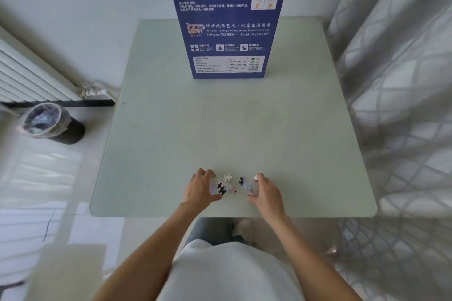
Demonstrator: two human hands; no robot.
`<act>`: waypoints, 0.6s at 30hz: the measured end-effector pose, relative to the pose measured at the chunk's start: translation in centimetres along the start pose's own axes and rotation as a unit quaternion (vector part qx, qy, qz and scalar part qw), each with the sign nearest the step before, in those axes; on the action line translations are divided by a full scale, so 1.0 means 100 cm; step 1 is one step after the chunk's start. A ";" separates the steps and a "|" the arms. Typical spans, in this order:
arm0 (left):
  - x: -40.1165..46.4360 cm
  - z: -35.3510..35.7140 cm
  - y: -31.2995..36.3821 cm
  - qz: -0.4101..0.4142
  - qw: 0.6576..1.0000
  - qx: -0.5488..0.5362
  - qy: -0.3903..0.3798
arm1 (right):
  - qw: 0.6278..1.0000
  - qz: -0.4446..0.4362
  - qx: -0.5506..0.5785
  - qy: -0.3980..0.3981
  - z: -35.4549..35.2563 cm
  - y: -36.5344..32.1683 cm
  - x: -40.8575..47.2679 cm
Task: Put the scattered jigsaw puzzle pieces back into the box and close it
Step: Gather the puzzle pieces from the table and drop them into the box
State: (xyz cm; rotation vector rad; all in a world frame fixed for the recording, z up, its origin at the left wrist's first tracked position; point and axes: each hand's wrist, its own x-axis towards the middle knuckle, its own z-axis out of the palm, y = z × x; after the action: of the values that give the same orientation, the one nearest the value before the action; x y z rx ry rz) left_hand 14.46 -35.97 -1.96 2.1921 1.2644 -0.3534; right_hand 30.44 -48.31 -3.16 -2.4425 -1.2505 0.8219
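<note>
A small heap of jigsaw pieces point(226, 184) lies on the pale green table point(232, 117) near its front edge, with a few more pieces point(245, 184) just to the right. My left hand point(199, 188) cups the left side of the heap, fingers curved against the pieces. My right hand point(265, 190) cups the right side, fingers curved around the right-hand pieces. The tall blue puzzle box point(227, 17) stands upright at the far side of the table, its printed back facing me; its top is out of frame.
A lined waste bin point(49, 121) stands on the floor to the left, beside a white radiator point(27, 73). A patterned curtain point(401, 80) hangs along the table's right side.
</note>
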 end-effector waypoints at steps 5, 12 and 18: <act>-0.006 0.009 -0.002 -0.040 0.993 -0.097 0.055 | 1.000 0.007 0.008 -0.001 -0.003 0.004 0.001; 0.001 0.011 -0.005 -0.048 0.987 -0.144 0.059 | 0.999 -0.012 0.025 -0.038 -0.001 0.007 0.009; 0.002 0.011 -0.008 -0.036 0.986 -0.159 0.043 | 0.999 -0.027 0.037 -0.004 -0.002 -0.004 0.020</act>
State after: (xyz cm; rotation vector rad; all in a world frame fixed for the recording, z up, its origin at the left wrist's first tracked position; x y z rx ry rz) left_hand 13.88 -36.19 -3.20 1.9116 1.3467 -0.0771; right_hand 31.24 -46.50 -3.53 -2.3393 -1.2591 0.8487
